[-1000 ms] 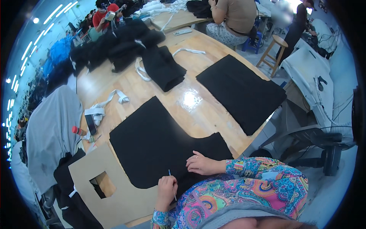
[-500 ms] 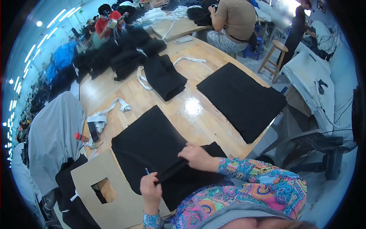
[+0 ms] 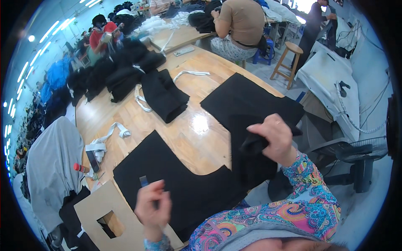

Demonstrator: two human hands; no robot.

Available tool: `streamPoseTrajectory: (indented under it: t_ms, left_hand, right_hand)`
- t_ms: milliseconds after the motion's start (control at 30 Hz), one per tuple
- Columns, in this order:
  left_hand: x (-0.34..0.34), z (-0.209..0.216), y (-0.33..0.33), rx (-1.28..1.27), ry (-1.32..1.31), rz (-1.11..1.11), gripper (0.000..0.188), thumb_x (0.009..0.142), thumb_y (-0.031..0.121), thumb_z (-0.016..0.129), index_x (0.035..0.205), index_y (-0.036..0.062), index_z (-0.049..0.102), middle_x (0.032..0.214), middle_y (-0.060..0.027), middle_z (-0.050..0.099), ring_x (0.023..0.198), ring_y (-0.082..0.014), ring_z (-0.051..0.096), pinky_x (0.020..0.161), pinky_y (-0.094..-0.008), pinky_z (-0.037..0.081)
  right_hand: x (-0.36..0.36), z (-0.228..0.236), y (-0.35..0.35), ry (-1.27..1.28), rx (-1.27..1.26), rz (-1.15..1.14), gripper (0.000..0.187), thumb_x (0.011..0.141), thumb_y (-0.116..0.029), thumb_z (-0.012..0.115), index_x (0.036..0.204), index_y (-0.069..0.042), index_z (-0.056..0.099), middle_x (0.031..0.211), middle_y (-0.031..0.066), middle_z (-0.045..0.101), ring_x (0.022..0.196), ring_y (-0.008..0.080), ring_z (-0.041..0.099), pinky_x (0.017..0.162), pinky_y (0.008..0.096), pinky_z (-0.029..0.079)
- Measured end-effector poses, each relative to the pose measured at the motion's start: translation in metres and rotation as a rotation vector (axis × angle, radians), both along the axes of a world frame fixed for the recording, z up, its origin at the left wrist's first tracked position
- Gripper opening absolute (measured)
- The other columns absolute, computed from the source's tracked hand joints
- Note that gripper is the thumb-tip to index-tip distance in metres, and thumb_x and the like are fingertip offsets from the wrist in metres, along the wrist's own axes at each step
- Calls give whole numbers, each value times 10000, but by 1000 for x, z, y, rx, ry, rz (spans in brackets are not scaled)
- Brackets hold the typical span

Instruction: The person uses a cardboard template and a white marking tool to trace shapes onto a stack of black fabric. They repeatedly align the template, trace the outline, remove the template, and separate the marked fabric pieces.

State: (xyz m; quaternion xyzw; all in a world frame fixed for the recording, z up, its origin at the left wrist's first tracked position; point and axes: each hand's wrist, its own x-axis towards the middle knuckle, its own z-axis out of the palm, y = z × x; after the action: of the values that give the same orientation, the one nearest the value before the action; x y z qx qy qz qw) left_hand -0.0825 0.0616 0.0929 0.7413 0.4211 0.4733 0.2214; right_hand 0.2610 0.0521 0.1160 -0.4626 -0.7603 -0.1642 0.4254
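Observation:
My right hand [image 3: 274, 137] is raised over the right side of the table, closed on a bunched edge of a black fabric panel [image 3: 253, 165], which hangs below it. Behind that panel lies a flat stack of black cut panels [image 3: 247, 94], partly covered by it. Lower down, my left hand [image 3: 154, 206] is closed around a small slim tool with a blue and grey end [image 3: 143, 181]; its exact kind does not show. That hand hovers above another black cut panel [image 3: 180, 190] with a curved edge, spread on the table in front of me.
A tan board with a square hole [image 3: 90, 209] lies at the near left. Beyond it are a red-capped bottle [image 3: 79, 167], a dark phone-like object [image 3: 92, 161] and white tape [image 3: 119, 129]. Black bundles [image 3: 134, 69] line the far left. A fan [image 3: 362, 167] stands right; people work farther off.
My right hand has lifted a black panel off the one in front of me and carried it right. My left hand has moved slightly left and down, still with the slim tool.

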Motion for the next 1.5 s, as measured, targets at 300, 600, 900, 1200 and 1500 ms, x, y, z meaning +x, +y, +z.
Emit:
streamPoseTrajectory:
  t_ms: [300, 600, 900, 1200, 1500]
  left_hand:
    - [160, -47, 1, -280, -360, -350, 494, 733, 68, 787, 985, 40, 363, 1233, -269, 518, 965, -231, 605, 844, -332, 490]
    - [159, -47, 46, -16, -181, -55, 188, 824, -48, 590, 926, 14, 446, 918, -141, 635, 829, -188, 632, 755, -304, 505]
    - [162, -4, 33, 275, -327, -278, 208, 835, -38, 603, 914, 14, 419, 1055, -181, 621, 955, -236, 631, 862, -336, 494]
    - [161, -9, 72, -35, -112, -408, 188, 831, -93, 541, 926, 22, 427, 932, -120, 609, 868, -189, 603, 824, -296, 475]
    - [191, -21, 49, 216, -22, -283, 320, 754, -68, 680, 928, 36, 433, 1041, -159, 604, 939, -244, 624, 795, -320, 500]
  right_hand:
    - [-21, 13, 21, -192, -258, 141, 329, 558, -87, 667, 882, -110, 613, 631, -3, 506, 530, 178, 510, 557, 294, 405]
    - [-3, 42, 16, -69, -146, 166, 308, 626, -142, 706, 922, -85, 641, 657, 20, 587, 554, 197, 556, 574, 296, 428]
    - [9, 47, 8, -253, -314, 73, 386, 585, -95, 670, 967, -100, 610, 661, 22, 580, 568, 204, 566, 551, 316, 417]
    - [17, 82, 8, -434, -335, 31, 303, 649, -150, 673, 945, -118, 615, 674, 31, 561, 575, 222, 567, 557, 330, 442]
    - [11, 108, 1, -499, -309, -137, 428, 563, -93, 682, 990, -105, 663, 650, 40, 520, 576, 233, 536, 550, 348, 425]
